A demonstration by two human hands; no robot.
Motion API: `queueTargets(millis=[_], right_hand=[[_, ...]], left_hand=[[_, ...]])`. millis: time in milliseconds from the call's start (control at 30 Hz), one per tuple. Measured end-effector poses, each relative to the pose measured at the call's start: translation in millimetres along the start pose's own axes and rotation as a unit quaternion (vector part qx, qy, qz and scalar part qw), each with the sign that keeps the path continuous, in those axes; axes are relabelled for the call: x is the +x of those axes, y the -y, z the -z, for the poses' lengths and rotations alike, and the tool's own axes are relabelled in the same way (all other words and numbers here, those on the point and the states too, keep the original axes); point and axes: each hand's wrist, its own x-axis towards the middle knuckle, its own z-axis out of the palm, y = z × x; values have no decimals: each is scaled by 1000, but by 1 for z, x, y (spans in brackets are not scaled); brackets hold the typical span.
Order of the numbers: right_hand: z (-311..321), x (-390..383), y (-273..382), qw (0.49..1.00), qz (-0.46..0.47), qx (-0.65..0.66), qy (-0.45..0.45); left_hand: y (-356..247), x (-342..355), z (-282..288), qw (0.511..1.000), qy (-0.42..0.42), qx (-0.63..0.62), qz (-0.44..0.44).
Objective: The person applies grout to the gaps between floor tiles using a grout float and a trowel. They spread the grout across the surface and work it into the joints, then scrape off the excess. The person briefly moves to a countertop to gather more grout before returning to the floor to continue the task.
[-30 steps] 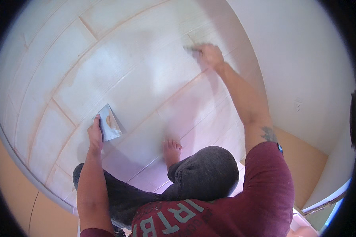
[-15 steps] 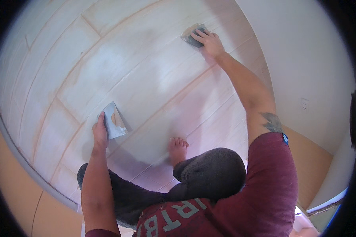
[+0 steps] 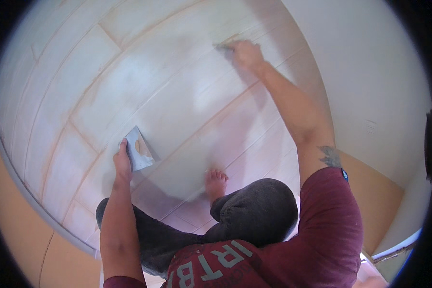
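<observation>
My left hand (image 3: 123,162) grips a wide metal scraper (image 3: 141,152) by its dark edge. The flat silver blade is held over the floor and carries a tan dab of paste. Farther off to the right, my right hand (image 3: 248,55) is closed on a second scraper (image 3: 222,46), seen nearly edge-on and smeared by motion. Its blade is at the pale plank-patterned floor (image 3: 168,103), where a tan streak shows beside it. Tan lines run along many of the floor's seams.
My bare foot (image 3: 216,185) rests on the floor in front of my bent, dark-trousered legs (image 3: 259,211). A white wall (image 3: 369,72) with a socket (image 3: 370,126) curves along the right. On the left, grey edging (image 3: 31,201) borders a tan surface (image 3: 14,216).
My right hand has shifted slightly left and nearer, tilting its scraper from blade face showing to nearly edge-on. The left hand and its scraper have barely moved.
</observation>
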Motion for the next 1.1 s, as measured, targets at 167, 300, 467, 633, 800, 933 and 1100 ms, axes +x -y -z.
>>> queueTargets(millis=[167, 300, 467, 633, 800, 933, 1100], right_hand=[[-14, -26, 14, 995, 75, -43, -55], [-28, -37, 24, 984, 127, -55, -112], [-18, -47, 11, 992, 105, -68, -6], [-21, -38, 40, 968, 194, -85, -131], [-31, -67, 54, 976, 185, -75, -86], [9, -41, 6, 1000, 18, -13, -17], [15, 25, -16, 987, -143, 54, -40]], left_hand=[[5, 7, -2, 1000, -1, -16, -9], [4, 4, 0, 1000, -5, 25, -10], [-1, -3, -9, 1000, -5, -12, -10], [-6, -11, -17, 998, -18, -7, -53], [-10, -14, -18, 999, -32, 8, -31], [-10, -12, -19, 999, -17, -19, -32], [-8, -12, -22, 998, -34, -8, -47]])
